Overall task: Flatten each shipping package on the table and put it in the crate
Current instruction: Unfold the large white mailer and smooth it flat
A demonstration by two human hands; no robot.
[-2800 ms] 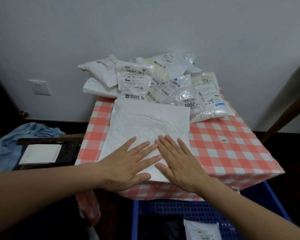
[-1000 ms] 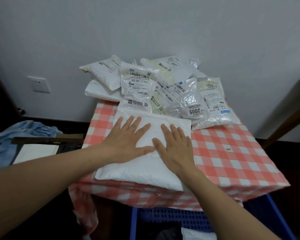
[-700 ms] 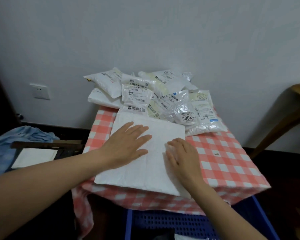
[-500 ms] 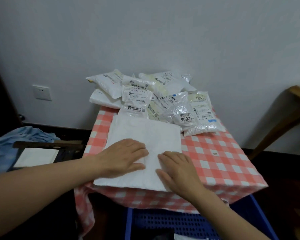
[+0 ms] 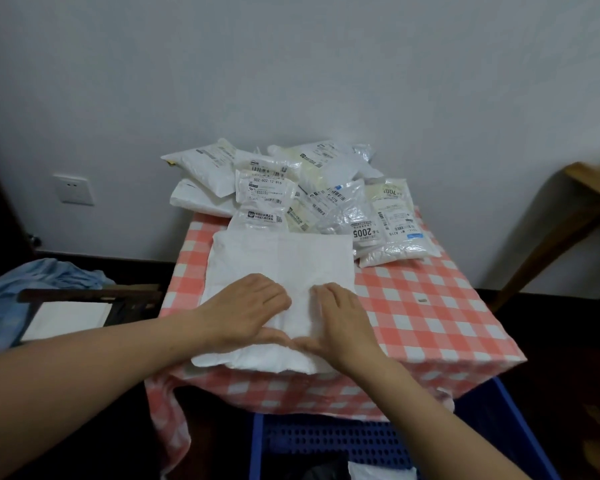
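both hands are down on the white package (image 5: 281, 258), which lies flat on the checked table (image 5: 430, 317), its near edge right at the table's front lip. the left hand (image 5: 253, 306) sits palm down on the package's near half, fingers loosely bent, tips pressing into the wrapper. the right hand (image 5: 340, 320) is just beside it, palm down too, fingers lying forward along the surface. the two thumbs meet, tip to tip, at the middle of the near part. neither hand has anything wrapped in its fingers: this is pressing, nothing closed around the package. the wrapper shows soft wrinkles between and ahead of the fingers.

behind it, against the wall, a pile (image 5: 309, 195) of labelled packages is heaped up, the nearest ones touching the white package's far edge. a small speck (image 5: 422, 300) lies alone on the cloth to the right.

below the table's front edge is the blue crate (image 5: 326, 441), with a white bag (image 5: 378, 472) showing inside at the bottom of the view. off to the left, a blue cloth (image 5: 32, 282).
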